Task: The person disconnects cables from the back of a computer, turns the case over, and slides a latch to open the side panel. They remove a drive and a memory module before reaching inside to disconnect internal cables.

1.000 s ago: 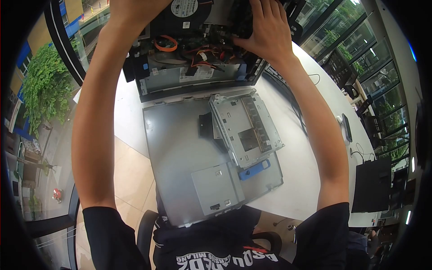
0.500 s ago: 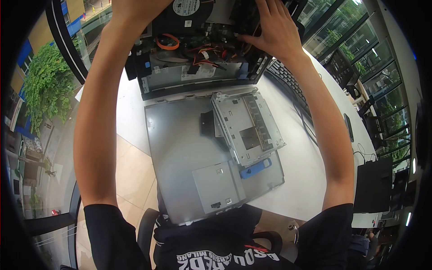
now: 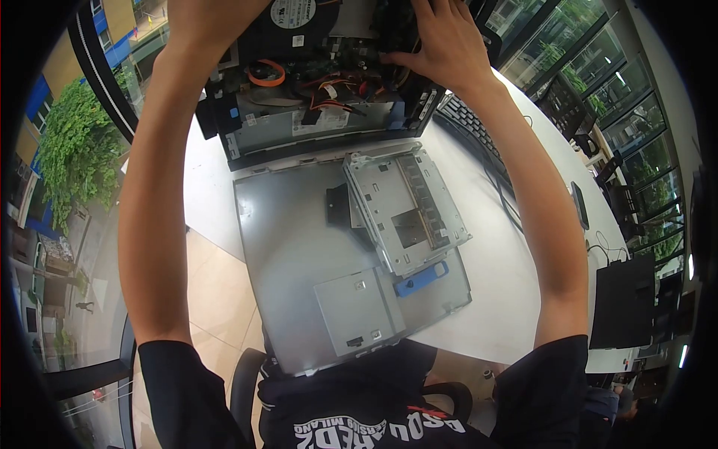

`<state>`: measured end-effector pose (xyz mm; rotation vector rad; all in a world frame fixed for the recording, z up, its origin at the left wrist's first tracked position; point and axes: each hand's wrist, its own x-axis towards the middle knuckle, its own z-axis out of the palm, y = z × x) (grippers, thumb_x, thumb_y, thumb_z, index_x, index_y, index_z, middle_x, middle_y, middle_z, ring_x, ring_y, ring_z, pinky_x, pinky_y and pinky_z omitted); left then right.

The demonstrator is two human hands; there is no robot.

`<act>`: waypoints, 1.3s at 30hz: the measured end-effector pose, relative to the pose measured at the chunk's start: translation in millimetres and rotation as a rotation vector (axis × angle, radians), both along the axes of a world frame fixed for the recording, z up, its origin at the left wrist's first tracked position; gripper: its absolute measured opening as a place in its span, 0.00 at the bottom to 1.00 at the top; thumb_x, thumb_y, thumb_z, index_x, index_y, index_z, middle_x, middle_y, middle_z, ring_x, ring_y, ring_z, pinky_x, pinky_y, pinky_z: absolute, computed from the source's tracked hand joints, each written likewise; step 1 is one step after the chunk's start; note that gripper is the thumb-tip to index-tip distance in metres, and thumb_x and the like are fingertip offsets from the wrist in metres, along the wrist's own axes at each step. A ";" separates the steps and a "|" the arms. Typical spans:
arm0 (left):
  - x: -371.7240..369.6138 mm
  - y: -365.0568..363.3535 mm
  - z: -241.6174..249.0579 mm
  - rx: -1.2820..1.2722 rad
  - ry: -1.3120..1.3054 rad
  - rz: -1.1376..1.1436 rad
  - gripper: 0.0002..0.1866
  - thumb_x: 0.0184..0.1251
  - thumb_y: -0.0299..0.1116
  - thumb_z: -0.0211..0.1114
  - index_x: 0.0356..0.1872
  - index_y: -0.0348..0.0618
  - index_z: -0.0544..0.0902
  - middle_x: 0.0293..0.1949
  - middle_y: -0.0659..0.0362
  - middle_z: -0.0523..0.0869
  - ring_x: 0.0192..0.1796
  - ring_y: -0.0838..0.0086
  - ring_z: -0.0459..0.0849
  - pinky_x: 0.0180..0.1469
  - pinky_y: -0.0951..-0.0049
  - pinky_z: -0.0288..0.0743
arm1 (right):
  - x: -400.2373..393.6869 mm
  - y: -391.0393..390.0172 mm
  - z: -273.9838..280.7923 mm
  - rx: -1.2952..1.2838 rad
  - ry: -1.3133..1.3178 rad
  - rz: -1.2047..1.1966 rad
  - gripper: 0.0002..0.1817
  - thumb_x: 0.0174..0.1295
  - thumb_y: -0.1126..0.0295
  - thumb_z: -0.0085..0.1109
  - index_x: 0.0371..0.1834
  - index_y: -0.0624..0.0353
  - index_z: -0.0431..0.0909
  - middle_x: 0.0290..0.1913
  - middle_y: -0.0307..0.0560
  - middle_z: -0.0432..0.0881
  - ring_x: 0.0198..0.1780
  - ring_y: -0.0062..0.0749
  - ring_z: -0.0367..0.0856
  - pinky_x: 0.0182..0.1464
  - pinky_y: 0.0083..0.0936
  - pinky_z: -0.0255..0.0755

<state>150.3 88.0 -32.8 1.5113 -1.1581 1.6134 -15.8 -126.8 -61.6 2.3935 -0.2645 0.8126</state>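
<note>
An opened desktop computer case (image 3: 321, 146) stands at the top of the view, its inside facing me. A round fan (image 3: 293, 15), an orange cable loop (image 3: 266, 73) and several loose wires show within. My left hand (image 3: 213, 22) is at the upper left of the case; its fingers run out of the frame. Over the right side of the case lies my right hand (image 3: 452, 52), fingers spread and thumb stretched inward toward the board. Closer to me, a metal drive bracket (image 3: 385, 191) rests on the flat side panel (image 3: 288, 247), which has a blue latch (image 3: 421, 280).
The white table (image 3: 501, 299) extends to the right, with a black keyboard (image 3: 467, 120) and its cables beside the case. A phone (image 3: 580, 203) lies near the far edge. A dark flat screen or panel (image 3: 623, 303) is at the right. Windows border both sides.
The whole scene has shifted slightly left in the view as the camera moved. Both hands stay at the case in much the same poses.
</note>
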 end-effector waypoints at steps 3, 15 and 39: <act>-5.4 0.4 0.2 -0.007 0.036 -0.006 0.21 0.61 0.51 0.78 0.37 0.41 0.89 0.37 0.56 0.90 0.44 0.64 0.85 0.56 0.63 0.73 | 1.1 6.0 1.7 0.006 -0.015 -0.007 0.68 0.44 0.52 0.86 0.84 0.58 0.49 0.74 0.68 0.62 0.72 0.63 0.67 0.77 0.53 0.62; -10.2 1.7 0.7 -0.006 0.069 -0.013 0.22 0.61 0.52 0.78 0.38 0.40 0.89 0.37 0.56 0.89 0.44 0.64 0.84 0.57 0.63 0.72 | -0.3 13.4 -6.2 -0.002 -0.042 -0.016 0.67 0.45 0.53 0.86 0.84 0.61 0.49 0.76 0.69 0.61 0.73 0.64 0.66 0.78 0.51 0.61; -6.9 2.1 1.0 -0.003 0.041 -0.017 0.22 0.61 0.52 0.78 0.37 0.41 0.88 0.36 0.56 0.89 0.42 0.64 0.84 0.55 0.64 0.72 | -18.0 25.5 0.6 -0.118 -0.212 0.209 0.42 0.57 0.62 0.75 0.72 0.67 0.67 0.69 0.61 0.74 0.73 0.59 0.69 0.77 0.48 0.62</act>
